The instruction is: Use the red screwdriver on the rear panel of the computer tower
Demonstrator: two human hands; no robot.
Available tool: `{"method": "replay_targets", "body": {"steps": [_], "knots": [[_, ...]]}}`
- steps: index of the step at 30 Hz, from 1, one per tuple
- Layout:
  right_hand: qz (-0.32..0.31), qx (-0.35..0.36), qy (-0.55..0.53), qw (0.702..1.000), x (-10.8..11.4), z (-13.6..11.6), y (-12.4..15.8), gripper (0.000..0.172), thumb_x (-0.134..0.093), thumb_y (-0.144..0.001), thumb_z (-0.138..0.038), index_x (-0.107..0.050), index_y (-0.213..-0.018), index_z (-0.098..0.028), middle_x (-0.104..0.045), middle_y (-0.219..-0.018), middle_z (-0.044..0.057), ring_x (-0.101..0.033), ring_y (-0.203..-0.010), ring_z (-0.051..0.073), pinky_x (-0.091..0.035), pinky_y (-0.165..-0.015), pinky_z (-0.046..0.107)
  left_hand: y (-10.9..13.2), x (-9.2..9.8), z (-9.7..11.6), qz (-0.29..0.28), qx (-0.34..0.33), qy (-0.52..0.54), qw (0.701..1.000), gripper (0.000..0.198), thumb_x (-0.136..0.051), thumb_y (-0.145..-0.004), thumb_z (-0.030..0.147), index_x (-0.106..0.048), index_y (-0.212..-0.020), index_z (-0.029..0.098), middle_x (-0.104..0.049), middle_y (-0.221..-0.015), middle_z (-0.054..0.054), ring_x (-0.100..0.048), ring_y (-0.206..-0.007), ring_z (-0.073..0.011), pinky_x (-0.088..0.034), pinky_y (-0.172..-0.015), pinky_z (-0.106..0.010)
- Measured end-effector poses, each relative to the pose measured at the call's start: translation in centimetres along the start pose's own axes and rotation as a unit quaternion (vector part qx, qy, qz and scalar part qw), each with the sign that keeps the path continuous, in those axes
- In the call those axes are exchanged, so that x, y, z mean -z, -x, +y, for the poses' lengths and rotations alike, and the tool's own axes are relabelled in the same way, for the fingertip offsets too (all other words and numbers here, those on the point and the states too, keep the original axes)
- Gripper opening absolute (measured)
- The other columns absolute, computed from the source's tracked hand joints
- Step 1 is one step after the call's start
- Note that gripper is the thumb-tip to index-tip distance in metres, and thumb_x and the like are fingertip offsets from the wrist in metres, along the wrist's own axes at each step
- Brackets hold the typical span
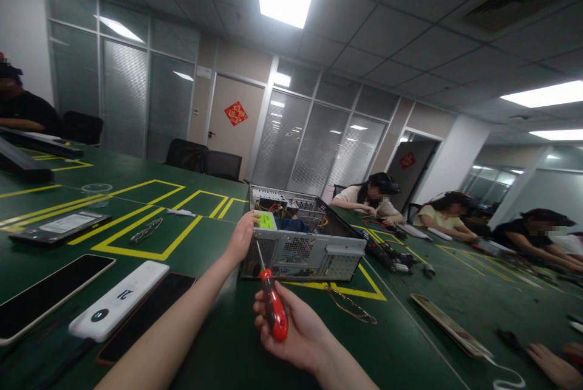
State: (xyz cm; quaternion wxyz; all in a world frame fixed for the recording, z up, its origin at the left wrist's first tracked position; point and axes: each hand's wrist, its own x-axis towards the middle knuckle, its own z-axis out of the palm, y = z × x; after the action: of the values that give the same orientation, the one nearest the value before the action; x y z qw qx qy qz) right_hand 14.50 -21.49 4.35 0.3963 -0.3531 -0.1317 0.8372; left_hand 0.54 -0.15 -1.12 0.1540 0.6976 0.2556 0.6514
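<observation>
Two hands: left hand (240, 238) on computer case (303, 238), right hand (291, 326) gripping screwdriver (272, 299)

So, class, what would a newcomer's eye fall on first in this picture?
The red-handled screwdriver in the right hand, bottom centre, its tip toward the open computer case mid-table. The left hand holds the case's top corner; bright yellow lines cross the green table.

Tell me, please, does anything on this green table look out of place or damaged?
The computer case is open on top, so coloured wires show inside. The left hand holds its near corner, and the right hand holds a red-handled screwdriver pointed at it. Nothing looks spilled or broken.
</observation>
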Motion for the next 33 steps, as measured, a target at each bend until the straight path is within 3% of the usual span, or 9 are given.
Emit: {"method": "replay_targets", "body": {"steps": [4,8,10,13,17,20,24,30,33], "knots": [[-0.039,-0.021,-0.018,0.999,0.3,-0.2,-0.1,0.043,-0.044,-0.103,-0.045,-0.065,-0.103,-0.008,-0.060,-0.070,0.004,-0.053,-0.052,0.007,-0.041,-0.046,0.013,0.0,-0.1,-0.2,0.003,-0.007,0.002,1.000,0.051,-0.027,-0.103,0.053,-0.064,-0.090,0.021,-0.069,-0.115,-0.012,-0.057,-0.128,-0.0264,-0.042,-0.117,-0.050],[-0.031,-0.009,-0.066,0.997,0.5,-0.2,-0.1,0.038,-0.050,-0.102,-0.042,-0.062,-0.086,-0.010,-0.051,-0.064,-0.002,-0.036,-0.043,0.000,-0.023,-0.039,0.007,0.0,-0.1,-0.2,0.006,-0.006,0.003,1.000,0.050,-0.027,-0.103,0.052,-0.064,-0.091,0.020,-0.069,-0.115,-0.012,-0.057,-0.128,-0.0262,-0.042,-0.116,-0.049],[-0.002,-0.004,-0.075,0.997,0.2,-0.1,-0.1,0.040,-0.046,-0.104,-0.038,-0.059,-0.079,-0.009,-0.054,-0.065,-0.001,-0.040,-0.044,0.000,-0.027,-0.040,0.007,0.1,-0.1,-0.2,0.004,-0.007,0.003,1.000,0.050,-0.028,-0.103,0.052,-0.064,-0.092,0.021,-0.069,-0.116,-0.012,-0.057,-0.128,-0.0260,-0.042,-0.116,-0.049],[0.035,0.012,-0.073,0.997,-0.2,0.3,0.0,0.040,-0.044,-0.104,-0.037,-0.061,-0.080,-0.009,-0.062,-0.070,0.005,-0.057,-0.056,0.007,-0.043,-0.049,0.012,0.1,-0.1,-0.2,0.002,-0.006,0.004,1.000,0.048,-0.028,-0.103,0.051,-0.064,-0.092,0.021,-0.069,-0.118,-0.012,-0.057,-0.129,-0.0260,-0.041,-0.117,-0.049],[0.009,0.009,-0.040,0.999,-0.4,0.4,0.0,0.041,-0.046,-0.102,-0.043,-0.066,-0.094,-0.008,-0.066,-0.074,0.007,-0.064,-0.062,0.015,-0.051,-0.055,0.024,0.2,-0.1,-0.3,0.005,-0.004,0.006,1.000,0.048,-0.028,-0.103,0.050,-0.064,-0.092,0.021,-0.070,-0.118,-0.012,-0.056,-0.131,-0.0261,-0.040,-0.118,-0.049],[-0.017,-0.014,-0.039,0.999,-0.1,0.2,0.0,0.047,-0.037,-0.104,-0.043,-0.065,-0.102,-0.006,-0.060,-0.067,0.004,-0.051,-0.048,0.009,-0.037,-0.042,0.015,0.1,-0.1,-0.3,0.003,-0.004,0.004,1.000,0.048,-0.028,-0.103,0.050,-0.064,-0.093,0.020,-0.069,-0.118,-0.012,-0.055,-0.132,-0.0262,-0.040,-0.118,-0.050],[0.001,-0.002,-0.082,0.997,-0.2,0.2,0.0,0.044,-0.040,-0.105,-0.041,-0.061,-0.085,-0.008,-0.056,-0.064,0.002,-0.039,-0.043,0.003,-0.024,-0.037,0.009,0.1,-0.1,-0.2,0.001,-0.003,0.005,1.000,0.047,-0.028,-0.103,0.049,-0.064,-0.093,0.020,-0.069,-0.118,-0.012,-0.055,-0.132,-0.0261,-0.041,-0.118,-0.050],[0.049,0.021,-0.067,0.996,-0.8,0.7,0.0,0.045,-0.038,-0.105,-0.039,-0.062,-0.086,-0.006,-0.064,-0.072,0.009,-0.064,-0.063,0.014,-0.051,-0.055,0.020,0.1,-0.1,-0.2,0.005,-0.007,0.005,1.000,0.044,-0.029,-0.103,0.044,-0.065,-0.092,0.021,-0.070,-0.118,-0.012,-0.056,-0.131,-0.0259,-0.041,-0.118,-0.049],[0.025,-0.007,-0.043,0.999,-0.5,0.7,-0.2,0.048,-0.034,-0.105,-0.040,-0.064,-0.093,-0.005,-0.066,-0.076,0.011,-0.067,-0.067,0.019,-0.053,-0.058,0.027,0.1,0.0,-0.1,0.005,-0.011,0.004,1.000,0.044,-0.029,-0.103,0.044,-0.065,-0.092,0.020,-0.070,-0.117,-0.012,-0.057,-0.131,-0.0258,-0.041,-0.117,-0.049]]}}
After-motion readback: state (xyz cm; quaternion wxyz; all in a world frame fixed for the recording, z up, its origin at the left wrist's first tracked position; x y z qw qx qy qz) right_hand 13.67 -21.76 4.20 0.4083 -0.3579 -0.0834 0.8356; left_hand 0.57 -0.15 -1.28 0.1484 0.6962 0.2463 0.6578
